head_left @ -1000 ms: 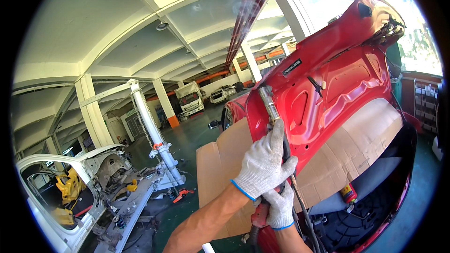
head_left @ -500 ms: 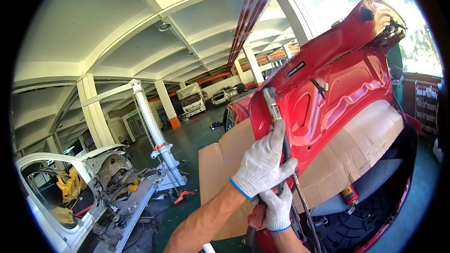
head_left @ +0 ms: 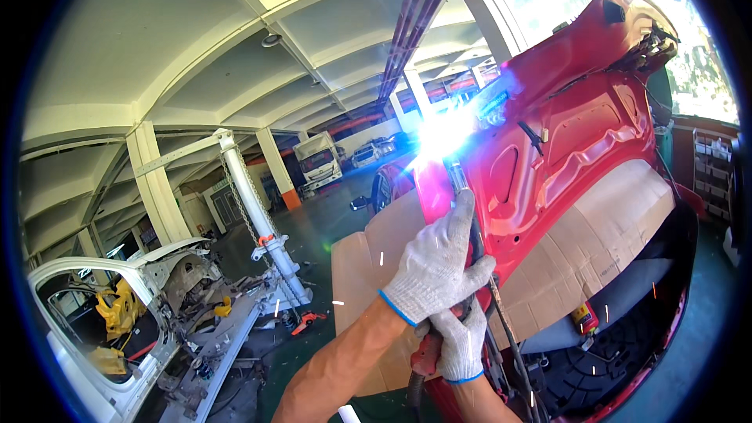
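Note:
A welding torch has its metal nozzle (head_left: 457, 175) against the left edge of the raised red trunk lid (head_left: 540, 164). A white-blue arc (head_left: 446, 131) glares at its tip and hides the contact spot. My left hand (head_left: 435, 266), in a white knit glove with a blue cuff, is wrapped round the torch's neck, its index finger lying along it toward the nozzle. Below it my right hand (head_left: 462, 345), gloved alike, grips the torch's red handle (head_left: 426, 354). The hose runs down from the handle. Bright sparks are falling around both forearms.
Cardboard sheets (head_left: 564, 247) lie under the lid over the trunk opening. A red canister (head_left: 583, 318) sits in the trunk. At left stand a cut white car body (head_left: 86, 282) and a pulling post (head_left: 262, 219) with a chain. A white truck (head_left: 318, 160) is parked behind.
A bright arc has lit at the torch's tip, and sparks now fly. Both hands keep almost the same hold and position.

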Demonstrator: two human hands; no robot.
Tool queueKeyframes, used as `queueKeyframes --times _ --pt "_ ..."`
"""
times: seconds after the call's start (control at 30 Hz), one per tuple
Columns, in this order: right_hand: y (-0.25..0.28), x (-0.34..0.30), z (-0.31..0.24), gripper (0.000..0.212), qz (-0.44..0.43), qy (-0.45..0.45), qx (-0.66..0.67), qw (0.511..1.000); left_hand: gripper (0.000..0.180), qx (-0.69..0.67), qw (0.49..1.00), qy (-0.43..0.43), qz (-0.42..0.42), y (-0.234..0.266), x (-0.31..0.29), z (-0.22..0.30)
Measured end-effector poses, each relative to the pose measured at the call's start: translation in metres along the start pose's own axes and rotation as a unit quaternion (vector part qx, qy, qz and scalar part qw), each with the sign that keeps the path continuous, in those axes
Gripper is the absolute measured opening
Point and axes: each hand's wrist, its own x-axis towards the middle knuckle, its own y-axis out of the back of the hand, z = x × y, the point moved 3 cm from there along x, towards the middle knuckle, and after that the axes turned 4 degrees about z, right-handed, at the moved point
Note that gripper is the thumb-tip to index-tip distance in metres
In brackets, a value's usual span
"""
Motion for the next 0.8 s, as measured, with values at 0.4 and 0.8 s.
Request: queueKeyframes --times 0.4,0.8 --pt "0.011 0.000 0.006 0.024 -0.006 0.013 -0.002 1.000 0.104 -0.048 0.997 -0.055 0.036 -0.005 -0.003 0.001" --pt "0.015 0.003 0.005 0.029 -0.004 0.002 -0.020 1.000 0.108 -0.025 0.998 -0.046 0.032 -0.004 -0.004 0.004"
